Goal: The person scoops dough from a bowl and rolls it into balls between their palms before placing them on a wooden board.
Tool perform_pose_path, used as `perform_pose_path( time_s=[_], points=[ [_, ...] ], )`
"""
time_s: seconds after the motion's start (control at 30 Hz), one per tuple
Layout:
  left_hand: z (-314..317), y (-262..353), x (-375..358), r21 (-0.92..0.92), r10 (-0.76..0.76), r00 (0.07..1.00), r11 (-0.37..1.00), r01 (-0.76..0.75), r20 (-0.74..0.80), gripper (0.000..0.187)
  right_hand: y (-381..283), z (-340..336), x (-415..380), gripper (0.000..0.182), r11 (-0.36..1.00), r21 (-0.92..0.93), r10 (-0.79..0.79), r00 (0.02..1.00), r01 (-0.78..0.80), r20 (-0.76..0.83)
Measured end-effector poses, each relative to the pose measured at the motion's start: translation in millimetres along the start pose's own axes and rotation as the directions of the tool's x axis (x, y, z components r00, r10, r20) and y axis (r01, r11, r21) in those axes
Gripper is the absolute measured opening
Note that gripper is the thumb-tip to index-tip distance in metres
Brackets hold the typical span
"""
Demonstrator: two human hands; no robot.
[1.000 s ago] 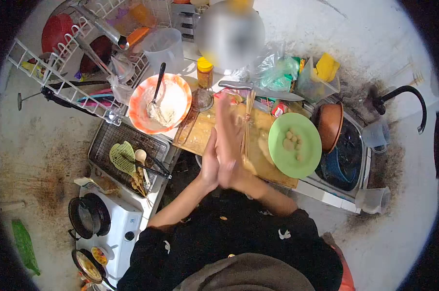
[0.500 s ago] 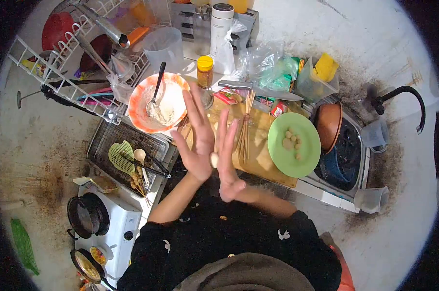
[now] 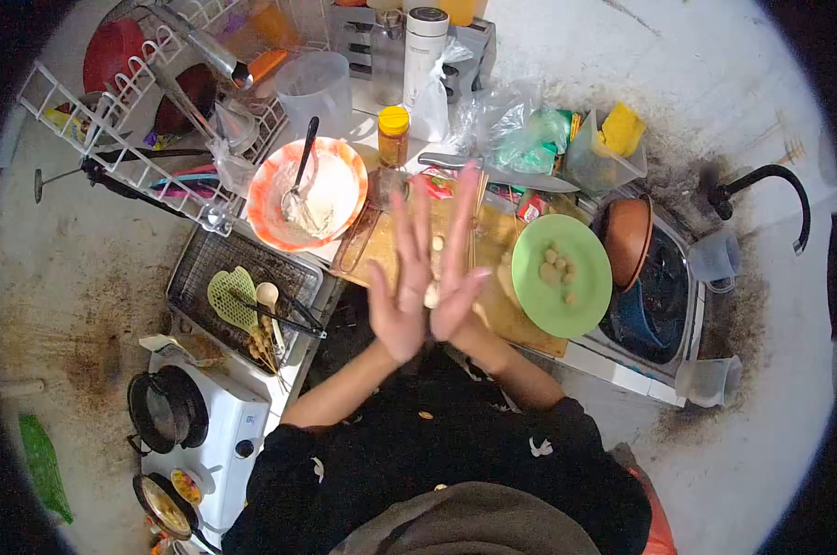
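Note:
My left hand (image 3: 402, 301) and my right hand (image 3: 455, 287) face each other palm to palm over the cutting board (image 3: 377, 248), with fingers stretched out and slightly blurred. Pressed between the palms is a small pale dough ball (image 3: 431, 294), partly hidden by them. Behind the fingers, another pale ball (image 3: 437, 243) lies on the board. To the right stands a green plate (image 3: 562, 319) bearing several small dough balls (image 3: 551, 268). At the left is an orange-and-white bowl (image 3: 259, 208) of flour-like dough with a black-handled spoon (image 3: 303, 162) in it.
Bamboo skewers (image 3: 477, 240) lie on the board, partly behind my right hand. A knife (image 3: 520, 176) rests along its far edge. The sink with a brown bowl (image 3: 625, 242) is at the right. A wire-racked tray (image 3: 196, 268) and a stove (image 3: 224, 435) with pans stand at the left.
Both hands have moved a little to the right, and the right hand has slid forward against the left. The dough ball stays between the palms.

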State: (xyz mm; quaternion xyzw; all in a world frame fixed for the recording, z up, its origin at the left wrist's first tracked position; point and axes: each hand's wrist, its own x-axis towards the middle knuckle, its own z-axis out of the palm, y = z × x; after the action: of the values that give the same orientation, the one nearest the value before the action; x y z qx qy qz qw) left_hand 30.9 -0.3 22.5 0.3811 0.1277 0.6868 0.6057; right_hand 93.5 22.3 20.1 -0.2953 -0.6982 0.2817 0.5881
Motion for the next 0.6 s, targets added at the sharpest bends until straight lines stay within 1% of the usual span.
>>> perform_pose_path(
  time_s=[0.03,0.07,0.1,0.13,0.17,0.2,0.23,0.27,0.3,0.33,0.37,0.4,0.43,0.47,0.5,0.53,0.57,0.6],
  points=[
    [0.4,-4.3,-6.2,0.096,-0.072,0.997,0.993,0.070,0.016,0.071,-13.8,-2.6,12.6,0.099,1.000,-0.002,-0.015,0.998,0.015,-0.068],
    [5.4,1.0,-8.7,0.138,-0.207,0.977,0.968,0.212,-0.046,0.073,-35.4,-1.9,17.4,0.096,0.983,0.056,0.181,0.976,-0.175,-0.118],
    [7.0,4.8,-5.2,0.137,-0.209,0.977,0.967,0.213,-0.045,0.073,-30.1,0.5,15.5,0.096,0.983,0.055,0.181,0.976,-0.176,-0.120],
    [6.0,8.9,0.8,0.097,-0.215,0.975,0.971,0.219,-0.049,0.074,-17.8,4.0,9.7,0.098,0.992,-0.027,-0.124,0.991,0.123,-0.049],
    [3.5,12.3,8.0,0.055,-0.218,0.975,0.974,0.221,-0.050,0.076,-3.2,9.2,2.5,0.100,0.905,-0.085,-0.415,0.909,0.418,0.048],
    [-2.4,17.3,15.2,-0.045,-0.163,0.987,0.986,0.162,-0.017,0.076,10.0,24.9,-17.6,0.105,0.893,-0.053,-0.446,0.895,0.446,0.010],
    [-1.0,18.9,15.2,-0.044,-0.163,0.987,0.986,0.162,-0.017,0.076,16.5,23.3,-23.3,0.105,0.893,-0.053,-0.447,0.895,0.446,0.009],
    [0.5,21.2,14.7,-0.119,-0.108,0.993,0.988,0.102,-0.044,0.078,20.7,19.0,-27.6,0.103,0.955,-0.091,-0.278,0.960,0.281,0.042],
    [1.5,22.5,14.0,-0.191,-0.051,0.996,0.981,0.036,-0.075,0.080,22.5,13.6,-29.1,0.101,0.985,-0.132,-0.102,0.992,0.110,0.070],
    [2.8,18.2,9.9,-0.133,-0.054,0.997,0.990,0.046,-0.055,0.084,1.9,4.6,-14.2,0.095,1.000,0.016,-0.005,1.000,0.004,0.022],
    [-4.1,11.7,1.3,-0.037,-0.090,0.996,0.995,0.091,0.014,0.076,8.3,-0.3,-7.4,0.089,0.990,-0.056,-0.127,0.992,0.127,-0.010],
    [-4.5,8.4,-10.9,0.050,-0.233,0.970,0.970,0.237,-0.069,0.073,-4.2,2.9,-5.6,0.088,0.999,-0.046,-0.010,1.000,0.010,-0.014],
    [-4.9,4.6,-20.7,0.124,-0.363,0.918,0.915,0.384,-0.159,0.069,-18.7,7.8,-6.7,0.088,0.994,-0.037,0.105,0.994,-0.106,-0.020],
    [-16.2,-4.3,-25.8,0.127,-0.368,0.918,0.913,0.387,-0.151,0.069,-21.0,10.8,-17.0,0.087,0.995,-0.092,-0.025,0.998,0.030,0.051],
    [-34.6,-14.8,-30.0,0.139,-0.311,0.939,0.934,0.331,-0.143,0.069,-18.4,14.9,-30.4,0.087,0.976,-0.139,-0.152,0.980,0.169,0.127],
    [-46.9,-17.5,-31.5,0.149,-0.256,0.957,0.950,0.275,-0.136,0.070,-3.6,24.4,-48.8,0.088,0.983,0.051,-0.183,0.971,0.177,0.152],
    [-51.2,-10.6,-25.1,-0.120,-0.360,0.914,0.932,0.342,-0.189,0.068,-0.3,32.2,-58.9,0.085,0.968,0.082,-0.245,0.962,0.237,0.118],
    [-46.6,-3.7,-17.3,-0.184,-0.285,0.944,0.950,0.254,-0.167,0.069,4.1,30.9,-60.3,0.083,0.986,0.000,-0.164,0.971,0.166,0.172]
  ],
)
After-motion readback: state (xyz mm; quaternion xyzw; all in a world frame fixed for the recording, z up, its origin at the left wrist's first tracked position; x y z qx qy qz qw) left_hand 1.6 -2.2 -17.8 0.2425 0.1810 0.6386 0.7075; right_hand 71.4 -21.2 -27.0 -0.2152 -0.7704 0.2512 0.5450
